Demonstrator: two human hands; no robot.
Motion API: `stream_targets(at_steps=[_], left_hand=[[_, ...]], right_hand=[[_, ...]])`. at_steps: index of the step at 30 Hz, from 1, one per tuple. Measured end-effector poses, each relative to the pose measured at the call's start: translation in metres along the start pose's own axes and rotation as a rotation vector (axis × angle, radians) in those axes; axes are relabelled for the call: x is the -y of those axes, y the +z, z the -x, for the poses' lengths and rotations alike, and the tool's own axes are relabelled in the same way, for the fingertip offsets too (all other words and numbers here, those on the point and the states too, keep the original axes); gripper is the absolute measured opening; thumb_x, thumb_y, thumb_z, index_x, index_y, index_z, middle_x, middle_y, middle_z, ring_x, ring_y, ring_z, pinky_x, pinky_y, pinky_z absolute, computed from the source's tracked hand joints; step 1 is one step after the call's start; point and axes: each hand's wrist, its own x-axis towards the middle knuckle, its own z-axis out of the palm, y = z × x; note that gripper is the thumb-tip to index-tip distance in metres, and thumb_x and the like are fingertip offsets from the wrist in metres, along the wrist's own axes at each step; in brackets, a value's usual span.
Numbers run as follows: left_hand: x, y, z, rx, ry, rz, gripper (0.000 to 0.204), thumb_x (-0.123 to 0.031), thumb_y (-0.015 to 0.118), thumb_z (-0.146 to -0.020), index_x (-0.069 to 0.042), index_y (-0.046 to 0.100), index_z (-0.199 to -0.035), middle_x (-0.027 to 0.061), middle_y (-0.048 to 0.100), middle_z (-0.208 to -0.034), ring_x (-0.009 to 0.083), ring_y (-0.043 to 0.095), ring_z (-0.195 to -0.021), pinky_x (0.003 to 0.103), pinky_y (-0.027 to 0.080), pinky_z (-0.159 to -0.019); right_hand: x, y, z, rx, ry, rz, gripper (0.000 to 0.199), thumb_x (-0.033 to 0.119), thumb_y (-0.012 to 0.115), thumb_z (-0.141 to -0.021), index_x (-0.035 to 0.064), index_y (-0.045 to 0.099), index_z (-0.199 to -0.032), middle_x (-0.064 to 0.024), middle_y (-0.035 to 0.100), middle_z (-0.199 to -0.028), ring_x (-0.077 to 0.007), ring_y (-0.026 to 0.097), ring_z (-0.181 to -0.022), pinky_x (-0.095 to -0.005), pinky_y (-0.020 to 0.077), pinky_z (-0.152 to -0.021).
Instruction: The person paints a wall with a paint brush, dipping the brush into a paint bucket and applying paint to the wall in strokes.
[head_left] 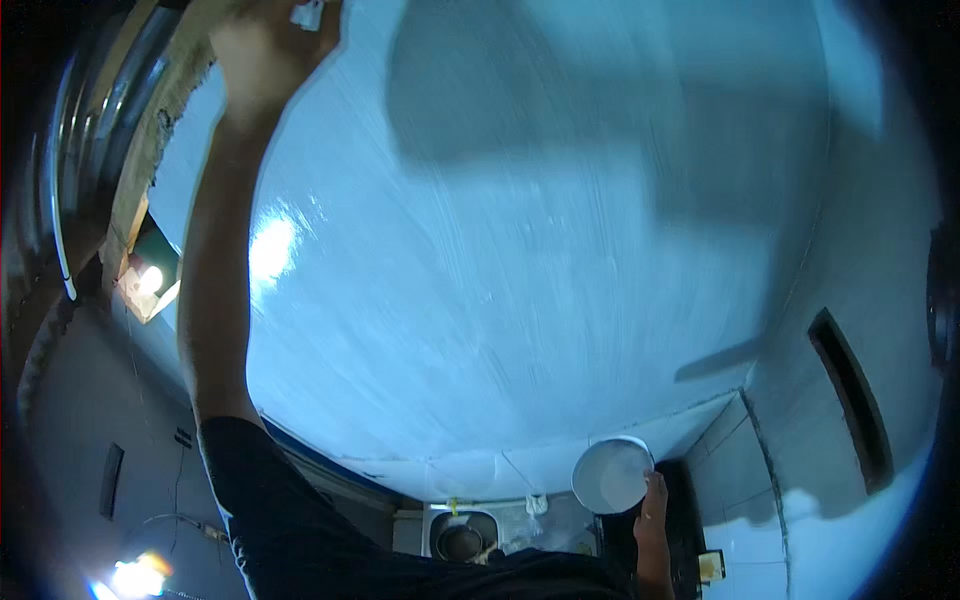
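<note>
My left arm reaches up along the left side to a light, wet-looking wall (480, 290) marked with streaky strokes. At the top edge, my left hand (265, 50) is closed around a small white thing (308, 14); the picture cuts off most of it, so its kind cannot be told. Low on the right, my right hand (651, 505) grips the side of a round white bowl (610, 477). Its inside looks whitish, and whether liquid is in it cannot be told. The bowl is well apart from my left hand.
Below the wall is a metal sink (432, 518) with a round pan (460, 543). A wooden beam (165, 130) and corrugated sheets (85, 120) lie at upper left, near a lit bulb (150, 280). A dark slot (850, 400) opens in the right wall.
</note>
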Motion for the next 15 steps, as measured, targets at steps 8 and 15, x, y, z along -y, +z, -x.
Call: stream_targets(at_steps=[8, 15], left_hand=[[-0.257, -0.015, 0.189, 0.14, 0.358, 0.411, 0.025, -0.032, 0.064, -0.085, -0.017, 0.052, -0.069, -0.0059, 0.044, -0.067, 0.0071, 0.043, -0.06, 0.019, 0.037, -0.047], [-0.354, -0.071, 0.244, 0.523, -0.104, 1.096, 0.015, -0.017, 0.07, -0.077, -0.012, 0.056, -0.081, -0.0037, 0.059, -0.08, 0.0113, 0.054, -0.066, 0.025, 0.046, -0.048]], right_hand=[[0.015, -0.012, -0.015, -0.245, 0.911, -0.681, 0.043, 0.042, 0.055, -0.088, 0.0038, 0.051, -0.108, -0.0101, 0.049, -0.1, -0.0226, 0.046, -0.095, -0.0381, 0.0355, -0.087], [0.013, -0.02, -0.004, -0.203, 0.527, -0.566, 0.037, 0.037, 0.054, -0.086, 0.0046, 0.052, -0.103, -0.0082, 0.048, -0.095, -0.0202, 0.047, -0.089, -0.0346, 0.0359, -0.083]])
